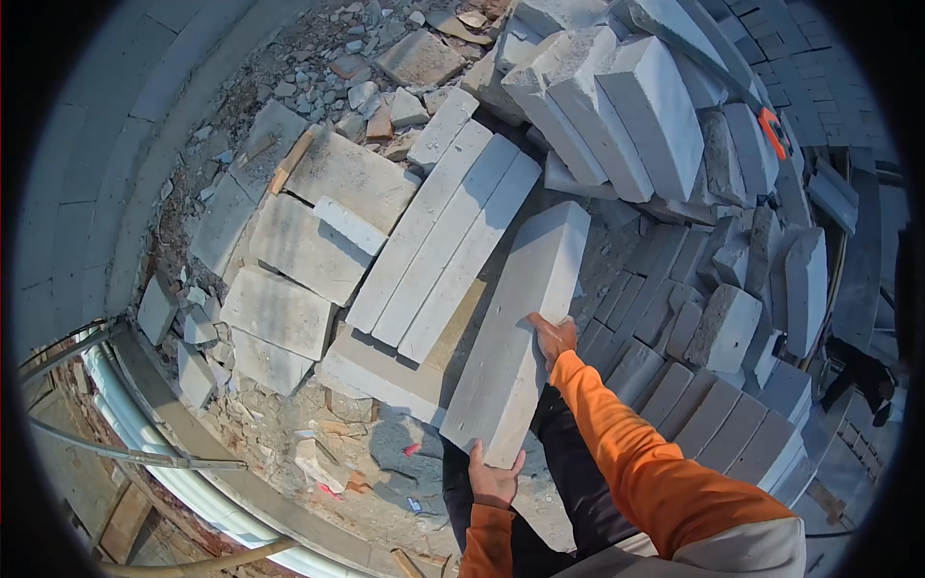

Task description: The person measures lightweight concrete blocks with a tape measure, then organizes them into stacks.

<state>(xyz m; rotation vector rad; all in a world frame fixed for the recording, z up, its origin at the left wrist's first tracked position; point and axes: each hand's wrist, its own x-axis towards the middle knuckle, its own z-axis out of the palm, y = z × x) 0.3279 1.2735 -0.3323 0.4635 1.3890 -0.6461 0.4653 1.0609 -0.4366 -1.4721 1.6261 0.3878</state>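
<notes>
A long pale grey concrete block is held at a slant in front of my legs. My left hand grips its near end, with the thumb and fingers wrapped around the lower edge. Farther up, my right hand is closed on the block's right side, partly hiding that face. Just left of the held block lie several similar long blocks side by side, resting on a flat slab.
Stacked blocks rise at the back right, with more rows to the right. An orange-and-black tool sits among them. Broken slabs and rubble cover the left. White pipes run along the lower left.
</notes>
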